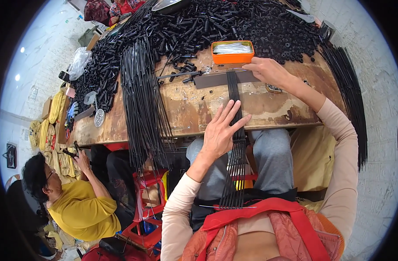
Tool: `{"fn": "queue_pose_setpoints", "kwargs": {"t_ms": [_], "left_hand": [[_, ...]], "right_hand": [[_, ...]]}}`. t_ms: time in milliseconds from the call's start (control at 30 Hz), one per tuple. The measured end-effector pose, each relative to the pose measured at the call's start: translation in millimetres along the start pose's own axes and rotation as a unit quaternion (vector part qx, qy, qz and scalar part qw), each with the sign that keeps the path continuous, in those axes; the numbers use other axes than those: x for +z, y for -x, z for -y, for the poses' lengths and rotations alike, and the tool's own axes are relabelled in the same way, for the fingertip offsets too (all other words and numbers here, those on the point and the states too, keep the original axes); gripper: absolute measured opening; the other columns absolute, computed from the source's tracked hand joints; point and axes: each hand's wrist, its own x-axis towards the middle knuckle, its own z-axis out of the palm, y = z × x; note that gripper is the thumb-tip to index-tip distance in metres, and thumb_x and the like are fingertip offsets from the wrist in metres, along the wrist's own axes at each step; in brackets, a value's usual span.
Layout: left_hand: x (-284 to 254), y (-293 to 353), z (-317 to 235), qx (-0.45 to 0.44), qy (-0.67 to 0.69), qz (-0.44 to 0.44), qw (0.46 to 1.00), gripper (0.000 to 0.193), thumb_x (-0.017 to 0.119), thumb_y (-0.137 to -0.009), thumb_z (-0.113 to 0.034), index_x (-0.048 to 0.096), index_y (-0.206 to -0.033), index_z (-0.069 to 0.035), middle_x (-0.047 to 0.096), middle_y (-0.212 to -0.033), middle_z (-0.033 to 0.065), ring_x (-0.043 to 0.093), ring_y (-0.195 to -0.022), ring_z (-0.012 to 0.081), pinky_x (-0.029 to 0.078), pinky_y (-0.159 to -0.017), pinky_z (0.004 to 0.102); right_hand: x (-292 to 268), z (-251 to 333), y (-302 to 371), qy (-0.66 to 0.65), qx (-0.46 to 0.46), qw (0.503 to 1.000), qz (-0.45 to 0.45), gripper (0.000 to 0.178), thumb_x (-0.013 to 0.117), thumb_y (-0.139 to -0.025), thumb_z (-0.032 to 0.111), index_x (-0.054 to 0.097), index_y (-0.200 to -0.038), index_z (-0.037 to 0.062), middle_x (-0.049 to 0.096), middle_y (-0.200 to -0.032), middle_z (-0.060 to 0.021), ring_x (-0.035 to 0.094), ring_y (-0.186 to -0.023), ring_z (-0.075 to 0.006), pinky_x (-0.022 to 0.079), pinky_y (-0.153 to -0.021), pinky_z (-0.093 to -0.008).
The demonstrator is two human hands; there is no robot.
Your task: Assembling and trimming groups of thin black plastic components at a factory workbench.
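Observation:
A narrow row of thin black rods (236, 150) runs from the table, over its front edge and down between my knees. My left hand (220, 128) lies flat on the rods at the table edge, fingers stretched out and slightly apart. At the far end of the row my right hand (271, 72) is closed in a pinch, seemingly on a thin metal rod that crosses the ends. Beneath the rods sits a flat dark strip (210, 80). Another thin metal rod (207, 206) crosses their near ends at my waist.
An orange box (232, 58) of thin silvery pins stands just beyond the rods. Black tubes (177, 37) and small black rings (273, 37) are heaped behind it. Rod bundles (140, 95) hang over the table (186, 108). A co-worker in yellow (83, 213) sits at left.

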Motion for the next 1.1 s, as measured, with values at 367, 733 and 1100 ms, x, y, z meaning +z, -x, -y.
{"fn": "queue_pose_setpoints", "kwargs": {"t_ms": [367,733,1100], "left_hand": [[2.6,-0.3,3.1,0.01,-0.011,0.009,1.0,0.077,0.058,-0.061,0.003,0.054,-0.134,-0.022,0.036,-0.149,0.0151,0.032,-0.14,0.0318,0.026,-0.115,0.0457],[1.5,-0.4,0.5,0.004,0.007,-0.005,1.0,0.072,0.051,-0.066,0.003,0.057,-0.132,-0.022,0.039,-0.148,0.0152,0.034,-0.139,0.0326,0.027,-0.114,0.0461],[1.6,-0.9,1.7,0.008,-0.006,0.005,1.0,0.078,0.058,-0.06,0.003,0.054,-0.134,-0.022,0.035,-0.15,0.0154,0.031,-0.14,0.0331,0.027,-0.115,0.0466]], "right_hand": [[3.0,-13.9,-4.0,-0.033,0.008,0.999,-0.013,0.013,0.059,-0.083,0.004,0.065,-0.094,-0.0011,0.062,-0.089,-0.0154,0.063,-0.083,-0.0339,0.052,-0.073,-0.0413],[6.1,-10.7,-9.8,-0.018,-0.012,1.0,-0.011,0.012,0.059,-0.084,0.006,0.065,-0.093,0.0,0.063,-0.089,-0.0147,0.063,-0.084,-0.0339,0.052,-0.073,-0.0408],[19.4,-8.3,-36.4,-0.081,-0.029,0.996,-0.039,0.015,0.059,-0.087,0.01,0.064,-0.1,0.0037,0.064,-0.095,-0.0156,0.063,-0.083,-0.0333,0.051,-0.075,-0.0403]]}}
